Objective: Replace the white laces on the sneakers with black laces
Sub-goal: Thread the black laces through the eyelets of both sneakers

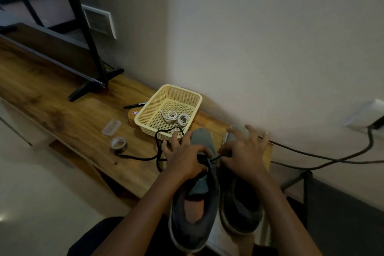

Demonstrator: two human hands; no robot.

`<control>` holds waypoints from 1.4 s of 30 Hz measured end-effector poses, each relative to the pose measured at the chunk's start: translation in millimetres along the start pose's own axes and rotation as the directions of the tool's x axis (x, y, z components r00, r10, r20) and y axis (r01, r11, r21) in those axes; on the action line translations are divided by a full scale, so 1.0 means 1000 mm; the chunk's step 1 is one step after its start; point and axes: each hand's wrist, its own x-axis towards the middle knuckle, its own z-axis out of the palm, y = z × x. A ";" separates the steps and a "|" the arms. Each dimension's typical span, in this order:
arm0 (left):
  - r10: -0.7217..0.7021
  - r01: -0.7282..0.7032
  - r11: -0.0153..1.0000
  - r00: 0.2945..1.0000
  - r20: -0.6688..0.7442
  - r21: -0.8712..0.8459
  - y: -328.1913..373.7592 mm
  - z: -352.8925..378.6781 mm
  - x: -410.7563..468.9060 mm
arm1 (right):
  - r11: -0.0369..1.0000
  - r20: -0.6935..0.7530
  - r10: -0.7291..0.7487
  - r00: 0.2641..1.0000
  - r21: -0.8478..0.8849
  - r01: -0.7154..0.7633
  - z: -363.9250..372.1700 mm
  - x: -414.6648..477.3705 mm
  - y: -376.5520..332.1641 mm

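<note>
1. Upper left of frame: black stand (91,87) on the wooden table (62,114).
2. Left of centre: clear plastic case (111,127), with a tape roll (118,143) just below it, both lying on the table.
3. Centre: yellow mesh basket (148,110) held two coiled white laces (175,118). A black marker (135,105) lay beside its left wall.
4. Black lace (141,159) trailed loose over the table from the tape roll, looped against the basket front, and ran on to the shoes.
5. Left hand (185,158) was curled tight over the eyelet area of the grey sneaker (195,210), heel towards the camera.
6. Right hand (245,151) pinched the lace end between thumb and forefinger, the other fingers spread. The lace ran taut between the hands.
7. Second sneaker (241,208) sat just right of the first, under the right hand.
8. Right edge: dark cable (332,161) along the wall.
</note>
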 end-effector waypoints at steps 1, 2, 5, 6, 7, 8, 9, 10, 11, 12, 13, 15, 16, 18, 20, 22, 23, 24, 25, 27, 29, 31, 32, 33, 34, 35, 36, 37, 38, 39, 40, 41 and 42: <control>-0.002 0.002 1.000 1.000 0.004 -0.002 0.000 0.000 0.000 | 0.999 0.028 -0.025 0.999 -0.023 0.026 0.003 0.000 -0.004; -0.003 0.003 1.000 1.000 0.007 -0.003 -0.001 0.000 0.001 | 0.998 0.047 -0.039 0.998 -0.048 0.041 0.005 0.000 -0.007; 0.000 0.000 1.000 1.000 0.004 0.010 -0.001 0.000 0.001 | 0.997 0.059 -0.052 0.997 -0.045 0.055 0.008 -0.001 -0.010; 0.001 -0.001 1.000 1.000 -0.001 0.026 -0.001 0.000 0.001 | 0.998 0.057 -0.059 0.997 -0.027 0.061 0.008 -0.001 -0.008; 0.001 -0.001 0.999 1.000 -0.006 0.047 -0.001 0.000 0.001 | 0.998 0.053 -0.066 0.996 -0.007 0.066 0.007 -0.001 -0.005; 0.002 -0.001 0.998 1.000 -0.010 0.069 -0.001 0.000 0.001 | 0.998 0.044 -0.066 0.997 0.015 0.066 0.004 -0.001 -0.001; 0.000 0.001 0.996 1.000 -0.010 0.087 -0.001 0.000 0.002 | 0.998 0.029 -0.056 0.998 0.038 0.055 0.001 -0.002 0.004; -0.002 0.002 0.995 1.000 -0.007 0.097 -0.001 -0.001 0.003 | 0.998 0.004 -0.036 0.999 0.059 0.036 -0.003 -0.002 0.009; -0.002 0.002 0.995 1.000 -0.004 0.097 -0.001 -0.001 0.003 | 0.997 -0.027 -0.008 1.000 0.075 0.010 -0.007 -0.003 0.015; 0.003 -0.003 0.996 1.000 -0.002 0.088 -0.002 -0.001 0.004 | 0.996 -0.059 0.025 0.998 0.085 -0.020 -0.011 -0.003 0.020; 0.012 -0.011 0.997 1.000 -0.003 0.075 -0.002 -0.001 0.004 | 0.995 -0.083 0.059 0.995 0.089 -0.052 -0.013 -0.004 0.024; 0.024 -0.024 0.998 1.000 -0.001 0.050 -0.002 0.000 0.003 | 0.994 -0.097 0.093 0.991 0.074 -0.086 -0.014 -0.004 0.026; 0.024 -0.024 0.999 1.000 0.000 0.039 -0.002 0.000 0.003 | 0.995 -0.084 0.082 0.993 0.059 -0.077 -0.012 -0.004 0.023; 0.021 -0.021 1.000 1.000 0.001 0.019 -0.003 0.001 0.003 | 0.999 -0.025 0.020 0.999 0.035 -0.019 -0.007 -0.003 0.013; 0.020 -0.020 1.000 1.000 0.004 0.013 -0.003 0.001 0.003 | 0.999 0.041 -0.044 0.998 0.024 0.043 0.001 -0.003 0.000; 0.021 -0.021 1.000 1.000 0.002 0.017 -0.004 0.001 0.003 | 0.997 0.075 -0.073 0.995 -0.003 0.073 0.009 -0.002 -0.007; 0.022 -0.022 1.000 1.000 0.000 0.020 -0.004 0.001 0.003 | 0.997 0.070 -0.077 0.995 -0.012 0.078 0.011 -0.002 -0.009; 0.022 -0.022 0.999 1.000 -0.002 0.026 -0.004 0.001 0.003 | 0.997 0.054 -0.075 0.996 -0.004 0.075 0.012 -0.002 -0.009; 0.021 -0.021 0.999 1.000 -0.003 0.036 -0.004 0.001 0.003 | 0.997 0.034 -0.072 0.997 0.019 0.072 0.012 -0.001 -0.007; 0.017 -0.017 0.998 1.000 -0.003 0.059 -0.004 0.000 0.003 | 0.996 -0.003 -0.069 0.998 0.064 0.069 0.008 0.000 -0.002; 0.010 -0.011 0.998 1.000 0.004 0.061 -0.003 -0.001 0.003 | 0.992 -0.065 -0.042 0.997 0.113 0.049 0.003 0.001 0.007; 0.006 -0.007 0.999 1.000 0.013 0.049 -0.003 -0.001 0.003 | 0.982 -0.179 0.080 0.981 0.185 -0.046 -0.005 0.002 0.021; 0.005 -0.006 0.999 1.000 0.017 0.047 -0.003 -0.001 0.003 | 0.967 -0.218 0.175 0.960 0.224 -0.125 -0.009 0.002 0.027; 0.004 -0.005 0.999 1.000 0.020 0.044 -0.002 -0.001 0.003 | 0.947 -0.235 0.260 0.937 0.252 -0.200 -0.013 0.001 0.033; 0.004 -0.005 0.999 1.000 0.024 0.038 -0.002 -0.001 0.003 | 0.934 -0.231 0.312 0.922 0.253 -0.252 -0.014 0.001 0.036; 0.006 -0.006 1.000 1.000 0.027 0.029 -0.002 -0.001 0.003 | 0.933 -0.211 0.326 0.922 0.229 -0.277 -0.014 0.000 0.037; 0.007 -0.008 1.000 1.000 0.027 0.019 -0.002 -0.001 0.003 | 0.942 -0.188 0.308 0.933 0.195 -0.272 -0.013 0.000 0.034; 0.008 -0.009 1.000 1.000 0.027 0.007 -0.002 -0.001 0.003 | 0.957 -0.168 0.266 0.949 0.162 -0.240 -0.010 0.000 0.029; 0.009 -0.009 1.000 1.000 0.027 -0.005 -0.003 -0.001 0.003 | 0.973 -0.154 0.210 0.965 0.130 -0.191 -0.006 0.001 0.024; 0.011 -0.011 1.000 1.000 0.027 -0.014 -0.003 -0.002 0.003 | 0.985 -0.134 0.155 0.979 0.097 -0.142 -0.003 0.001 0.018; 0.013 -0.013 1.000 1.000 0.026 -0.018 -0.003 -0.002 0.003 | 0.993 -0.110 0.102 0.989 0.067 -0.095 0.000 0.001 0.011; 0.016 -0.015 1.000 1.000 0.024 -0.018 -0.003 -0.002 0.003 | 0.997 -0.079 0.062 0.995 0.041 -0.059 0.002 0.002 0.006; 0.018 -0.017 1.000 1.000 0.023 -0.016 -0.003 -0.002 0.003 | 0.999 -0.043 0.031 0.999 0.020 -0.030 0.004 0.002 0.001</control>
